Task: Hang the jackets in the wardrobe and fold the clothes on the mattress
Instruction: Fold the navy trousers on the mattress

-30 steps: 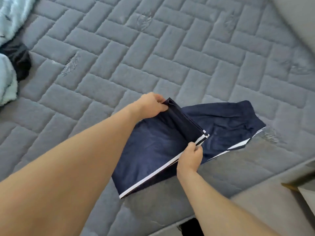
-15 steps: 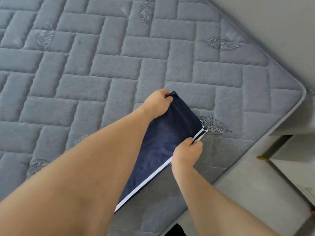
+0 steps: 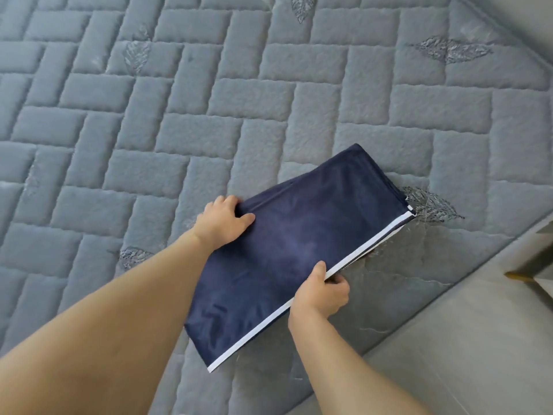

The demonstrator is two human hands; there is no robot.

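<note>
A navy garment with a white side stripe (image 3: pixel 296 253) lies folded into a long rectangle near the corner of the grey quilted mattress (image 3: pixel 179 130). My left hand (image 3: pixel 223 221) grips its far long edge, thumb on top and fingers tucked under the cloth. My right hand (image 3: pixel 321 292) pinches the near striped edge around its middle, thumb on top and fingers beneath. The fold at the far right end shows doubled layers.
The mattress edge (image 3: pixel 449 298) runs diagonally at the lower right, with grey floor (image 3: pixel 463 354) beyond it. A pale piece of furniture with a gold foot (image 3: pixel 526 275) stands at the right. A wall (image 3: pixel 526 22) borders the upper right corner.
The garment's far end has been folded over onto itself, making it shorter. Both hands have slid from the folded end to the middle of the long edges. The camera view shifted.
</note>
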